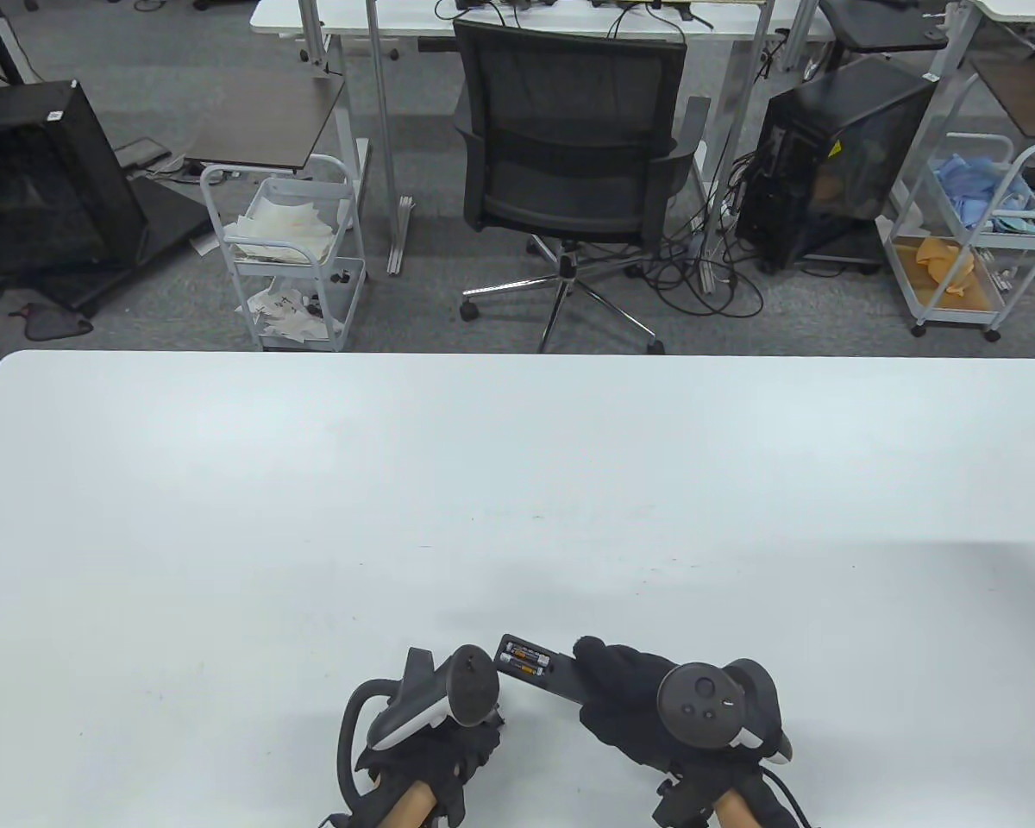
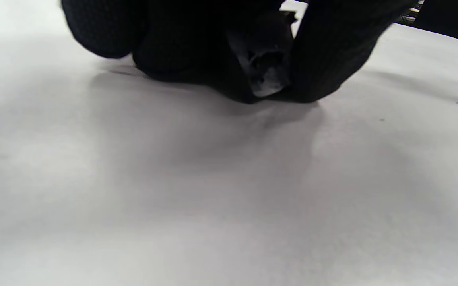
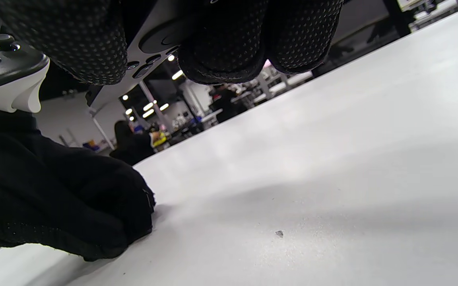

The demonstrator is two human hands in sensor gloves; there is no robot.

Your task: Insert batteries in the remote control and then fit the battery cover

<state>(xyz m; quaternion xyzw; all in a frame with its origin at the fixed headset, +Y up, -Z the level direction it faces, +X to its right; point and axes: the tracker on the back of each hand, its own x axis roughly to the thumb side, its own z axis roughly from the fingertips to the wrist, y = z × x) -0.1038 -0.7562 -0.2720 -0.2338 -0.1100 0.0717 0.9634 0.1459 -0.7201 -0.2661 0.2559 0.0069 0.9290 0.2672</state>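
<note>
**Batteries seated, cover next**

Your two hands sit at the bottom edge of the table view, close to you on the white counter (image 1: 517, 483). Your right hand (image 1: 647, 699), at bottom centre-right, grips the remote control (image 1: 542, 668) from its right part, with the fingers wrapped under it; the right wrist view shows the button face pointing down toward the counter, between your gloved fingers. You hold it this way so that the open battery bay looks up. In the bay, at the left end of the remote, two batteries (image 1: 523, 659) lie side by side, so I judge the first part of the task is finished.

Your left hand (image 1: 431, 750), at bottom centre-left, is lowered on the counter just beside the left end of the remote. In the left wrist view its fingers (image 2: 324, 59) are closed together around a small dark piece with a pale edge, pressed against the counter. This is probably the battery cover (image 2: 266, 67), but the view is dark and I cannot say it with certainty. The pinch at the counter surface looks like picking up a thin flat part.

For the next move, you would need to bring the cover over the bay and match its end with the slot before you slide or press it.
</note>
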